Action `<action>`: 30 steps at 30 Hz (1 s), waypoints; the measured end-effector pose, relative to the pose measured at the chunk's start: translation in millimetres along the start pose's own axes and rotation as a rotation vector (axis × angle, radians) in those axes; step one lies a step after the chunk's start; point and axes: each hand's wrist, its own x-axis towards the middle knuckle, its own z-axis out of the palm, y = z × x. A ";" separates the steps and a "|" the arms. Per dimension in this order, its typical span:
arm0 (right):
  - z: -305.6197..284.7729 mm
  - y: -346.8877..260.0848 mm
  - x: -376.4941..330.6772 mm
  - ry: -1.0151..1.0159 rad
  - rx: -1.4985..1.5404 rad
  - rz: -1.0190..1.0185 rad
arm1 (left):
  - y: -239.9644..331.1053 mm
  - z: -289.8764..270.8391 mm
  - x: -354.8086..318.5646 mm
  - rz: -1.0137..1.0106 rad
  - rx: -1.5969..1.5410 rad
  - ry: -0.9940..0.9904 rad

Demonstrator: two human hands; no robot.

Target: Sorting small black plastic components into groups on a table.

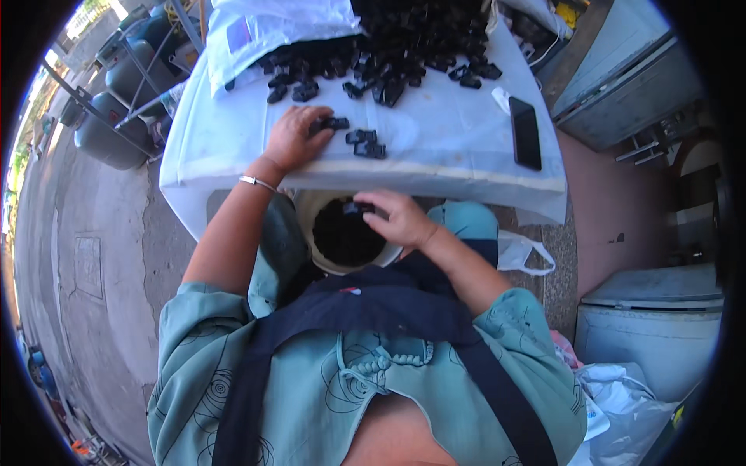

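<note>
My left hand (294,140) rests on the white-covered table (233,147) near its front edge. Its thumb and fingers close round a small black plastic piece (337,123). Two similar black pieces (365,144) lie together just to the right of it. Below the table edge, my right hand (400,219) pinches another black piece (356,208) over a pale bucket (305,213) between my knees. Many small black pieces (346,239) fill part of that bucket. At the table's far side spreads a large heap of the same black pieces (412,46).
A clear plastic bag (272,35) lies beside the heap at the far left. On the table's right stands out a black phone (525,133). Grey tanks (113,128) stand left of the table. Metal cabinets (649,318) and plastic bags (622,396) are at the right.
</note>
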 end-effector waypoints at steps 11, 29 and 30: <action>-81.8 -3.2 102.6 0.297 -0.261 -0.105 | 7.9 -9.0 22.3 -0.123 -0.166 -0.303; -60.4 7.8 116.3 0.153 -0.093 -0.239 | -15.9 1.9 4.3 -0.119 -0.242 -0.203; -59.5 12.7 117.1 0.207 -0.154 -0.368 | -4.1 1.3 13.9 -0.109 -0.247 -0.208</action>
